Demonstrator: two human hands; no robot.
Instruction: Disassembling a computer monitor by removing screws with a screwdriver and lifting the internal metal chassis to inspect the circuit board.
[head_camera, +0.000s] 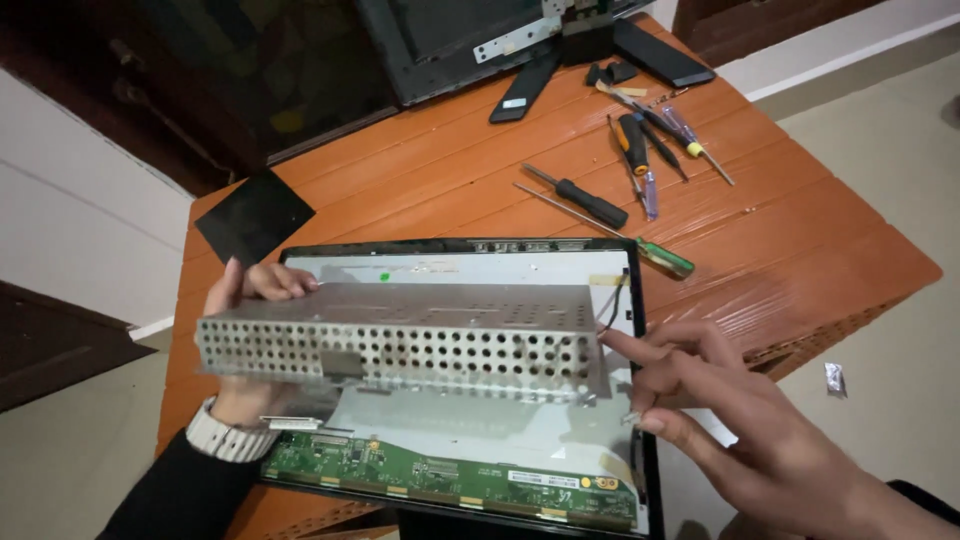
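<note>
In the middle of the frame, our left hand (250, 290) grips the grey metal cover with many round holes (395, 340), tilting it up off the flat screen panel (470, 430). Our right hand (720, 400) is open, fingers steadying its right end.

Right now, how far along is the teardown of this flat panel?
Done: stand off, panel open face-down. In hand: left hand lifts the perforated metal shield; right hand steadies its end. Left: green circuit strip and wires remain attached.
</note>
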